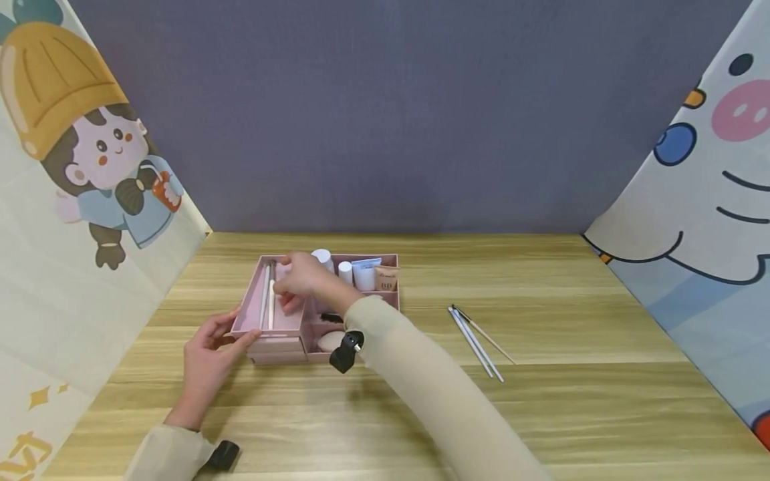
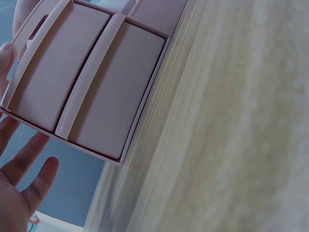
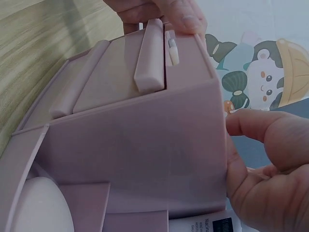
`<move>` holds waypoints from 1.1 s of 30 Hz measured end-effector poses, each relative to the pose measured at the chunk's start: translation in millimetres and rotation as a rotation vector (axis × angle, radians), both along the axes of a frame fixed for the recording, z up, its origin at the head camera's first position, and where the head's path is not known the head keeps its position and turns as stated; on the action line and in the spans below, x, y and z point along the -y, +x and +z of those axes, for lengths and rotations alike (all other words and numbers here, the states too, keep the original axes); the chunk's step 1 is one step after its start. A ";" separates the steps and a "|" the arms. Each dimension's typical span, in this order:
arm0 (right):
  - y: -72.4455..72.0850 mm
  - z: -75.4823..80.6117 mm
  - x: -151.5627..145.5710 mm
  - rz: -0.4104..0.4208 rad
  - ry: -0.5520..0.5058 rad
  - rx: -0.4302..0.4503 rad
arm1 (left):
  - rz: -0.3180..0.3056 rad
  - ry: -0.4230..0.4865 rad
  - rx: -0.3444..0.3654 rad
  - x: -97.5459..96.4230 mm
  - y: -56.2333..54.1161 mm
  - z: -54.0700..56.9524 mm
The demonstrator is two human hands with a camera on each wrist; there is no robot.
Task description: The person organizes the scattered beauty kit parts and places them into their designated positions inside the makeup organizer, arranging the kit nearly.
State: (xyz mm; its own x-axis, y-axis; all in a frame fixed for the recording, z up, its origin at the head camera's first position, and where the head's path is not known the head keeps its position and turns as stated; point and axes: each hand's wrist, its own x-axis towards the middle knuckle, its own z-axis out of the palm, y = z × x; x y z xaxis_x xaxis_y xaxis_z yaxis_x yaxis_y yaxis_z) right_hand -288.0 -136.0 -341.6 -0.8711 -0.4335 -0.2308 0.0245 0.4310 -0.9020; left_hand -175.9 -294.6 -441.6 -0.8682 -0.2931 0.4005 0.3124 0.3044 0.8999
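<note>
A pink desk organizer (image 1: 277,349) stands at the left of the table in the head view. My left hand (image 1: 210,347) holds its front left corner, thumb on the top front edge and fingers along the side. Two long slim brushes (image 1: 271,304) lie front to back in the organizer's shallow top tray. Over that tray, my right hand (image 1: 301,277) reaches in with fingertips right beside the brushes and thumb and forefinger apart. In the right wrist view, the tray wall hides its fingertips. Two drawers (image 2: 113,87) fill the organizer's front below the tray.
In the organizer's right side stand a white bottle (image 1: 345,272), a white tube (image 1: 365,274) and a tan tube (image 1: 386,278). A pale oval (image 1: 329,341) lies in the front compartment. Two pale sticks (image 1: 475,344) and a thin brush (image 1: 487,335) lie on the table to the right.
</note>
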 end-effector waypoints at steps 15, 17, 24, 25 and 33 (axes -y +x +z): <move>1.1 -2.3 -10.3 0.059 -0.175 0.020 | 0.005 0.014 0.002 -0.4 -0.2 -0.6; 0.9 -1.8 -14.9 0.079 -0.207 0.015 | 0.010 0.012 0.010 -0.3 -0.2 -0.4; 2.8 4.2 -35.2 0.104 -0.386 0.075 | 0.018 0.019 0.027 0.3 0.6 0.7; 3.7 5.1 -38.0 0.112 -0.397 0.080 | 0.018 0.018 0.023 0.6 0.7 0.6; 11.5 9.3 -63.2 0.171 -0.381 0.034 | 0.013 0.009 0.012 0.9 0.4 0.7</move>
State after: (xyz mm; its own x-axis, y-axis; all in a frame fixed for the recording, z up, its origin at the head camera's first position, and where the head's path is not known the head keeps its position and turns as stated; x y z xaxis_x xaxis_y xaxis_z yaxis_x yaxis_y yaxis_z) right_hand -276.5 -72.9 -332.4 -0.7736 -0.6314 -0.0531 0.0141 0.0666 -0.9977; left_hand -175.5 -295.5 -441.0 -0.8689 -0.3080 0.3874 0.2975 0.3005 0.9062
